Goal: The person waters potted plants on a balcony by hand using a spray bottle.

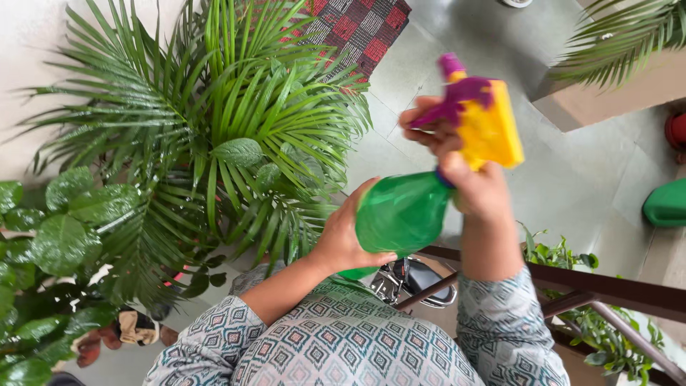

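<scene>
Head view: green spray bottle [399,214] between 2 hands [471,187].

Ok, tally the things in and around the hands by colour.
Green: 3 – spray bottle body, palm plant, broad-leaf plant
Yellow and purple: 1 – spray head
Red and black: 1 – checked mat
Total: 5
The left hand holds the body, the right hand the head.

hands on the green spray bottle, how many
2: the left hand cups the green spray bottle body, and the right hand grips its neck at the yellow and purple trigger head.
</scene>
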